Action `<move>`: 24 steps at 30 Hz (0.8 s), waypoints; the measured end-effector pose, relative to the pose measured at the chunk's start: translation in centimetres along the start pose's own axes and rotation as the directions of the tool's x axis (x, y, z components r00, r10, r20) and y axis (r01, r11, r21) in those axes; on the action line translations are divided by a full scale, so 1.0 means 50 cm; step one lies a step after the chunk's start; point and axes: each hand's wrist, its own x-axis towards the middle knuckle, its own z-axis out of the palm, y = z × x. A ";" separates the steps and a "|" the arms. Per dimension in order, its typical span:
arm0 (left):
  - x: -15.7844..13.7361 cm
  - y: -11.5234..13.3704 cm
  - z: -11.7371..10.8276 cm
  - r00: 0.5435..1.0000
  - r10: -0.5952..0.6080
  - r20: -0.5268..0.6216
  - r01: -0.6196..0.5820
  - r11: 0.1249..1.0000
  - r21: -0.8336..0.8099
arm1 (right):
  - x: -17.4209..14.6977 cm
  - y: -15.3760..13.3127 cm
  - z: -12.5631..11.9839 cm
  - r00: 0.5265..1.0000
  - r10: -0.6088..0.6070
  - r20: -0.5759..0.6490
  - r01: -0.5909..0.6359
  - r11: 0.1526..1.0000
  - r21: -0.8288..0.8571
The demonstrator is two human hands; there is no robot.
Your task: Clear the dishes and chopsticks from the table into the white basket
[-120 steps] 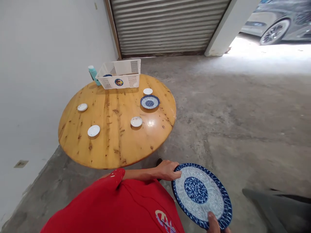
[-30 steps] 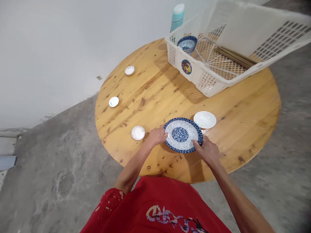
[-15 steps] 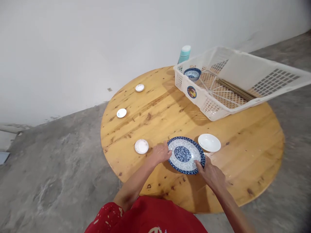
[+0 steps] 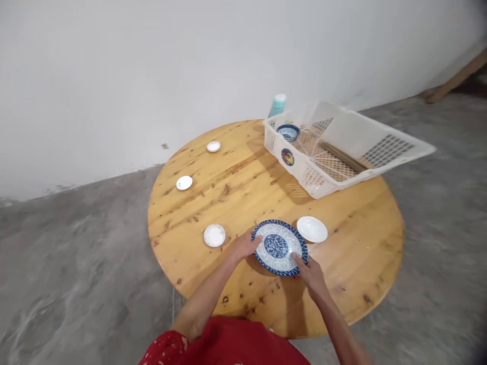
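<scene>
A blue-and-white patterned plate (image 4: 276, 246) is held between both hands over the near part of the round wooden table (image 4: 236, 203). My left hand (image 4: 246, 245) grips its left rim, thumb on top. On the lower right rim, my right hand (image 4: 309, 268) is closed with the thumb pressed on the upper face. The fingers under the plate are hidden. Just beyond the plate's right side sits a white bowl (image 4: 312, 229). A small white dish (image 4: 214, 235) lies to the left of my left hand.
Two more small dishes, a left one (image 4: 184, 183) and a far one (image 4: 213, 146), lie along the table's left edge. A white plastic basket (image 4: 312, 185) at the back right holds blue-patterned bowls (image 4: 288, 132) and long brown sticks (image 4: 344, 158). Behind it stands a turquoise bottle (image 4: 277, 105).
The camera view has shifted, so the whole scene sits a little further left and lower. Both hands keep their hold on the plate, which stays beside the white bowl.
</scene>
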 end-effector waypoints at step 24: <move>-0.179 -0.054 0.037 0.928 0.349 0.129 -0.288 0.894 -0.345 | -0.310 0.006 0.019 0.969 0.103 -0.227 -0.058 0.979 0.196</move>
